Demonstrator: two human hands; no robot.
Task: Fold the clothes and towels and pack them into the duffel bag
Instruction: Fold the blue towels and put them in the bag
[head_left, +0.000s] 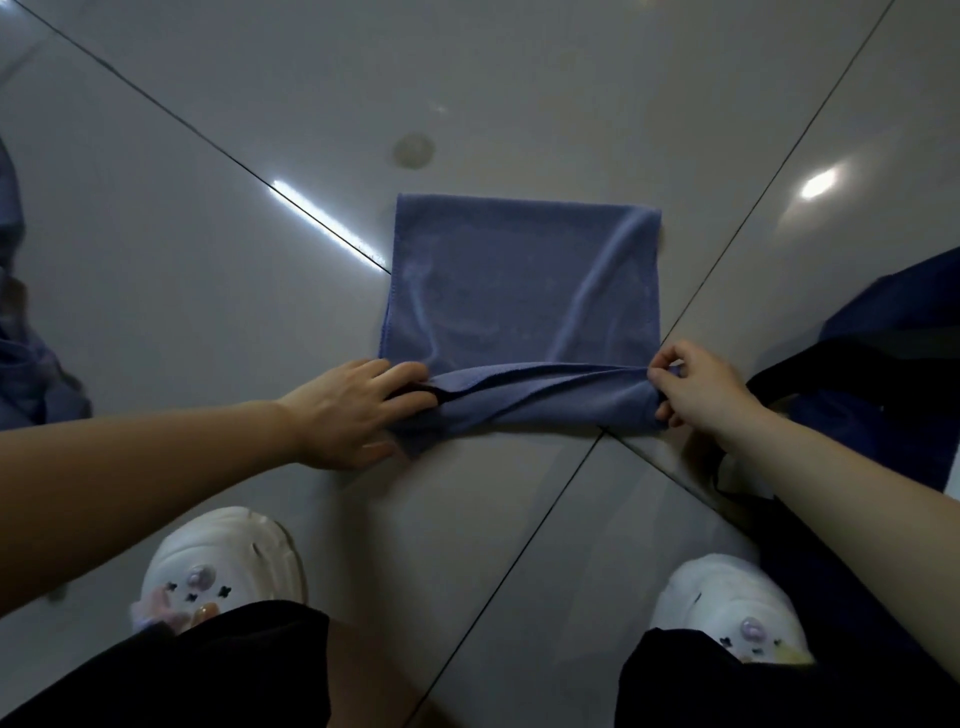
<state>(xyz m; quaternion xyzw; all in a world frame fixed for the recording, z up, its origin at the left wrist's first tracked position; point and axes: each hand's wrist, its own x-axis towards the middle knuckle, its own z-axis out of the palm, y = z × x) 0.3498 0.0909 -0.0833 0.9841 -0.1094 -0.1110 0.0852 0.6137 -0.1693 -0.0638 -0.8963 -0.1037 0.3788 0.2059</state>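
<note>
— Where are we with the towel?

— Mid-fold, as we read it. The blue-violet rectangular microfibre towel (522, 291) lies flat on the glossy grey tiled floor (208, 260), over the spot where the dark grout lines cross, straight ahead of our two white clogs with charms (223, 571). Its near edge is bunched and lifted into a roll between our hands.

— And the grip on each side?

— Our left hand (353, 410) has its fingers tucked into the near-left corner, thumb beneath and fingers curled over the cloth. Our right hand (696, 389) pinches the near-right corner between thumb and forefinger. Both hold the towel; neither is loose.

— So what does the next move call for?

— We judge that both corners must travel together, away from us, to meet the far edge, kept level so the layers line up. A diagonal crease runs down the right side; it probably wants smoothing flat once the fold lands.

— And the bag?

— The dark navy fabric duffel bag (893, 332) with its black strap sits at the right edge of the floor, just beside our right forearm, so the packing reach is short. More bluish cloth (21, 364) lies at the far left edge, seemingly waiting to be folded.
</note>
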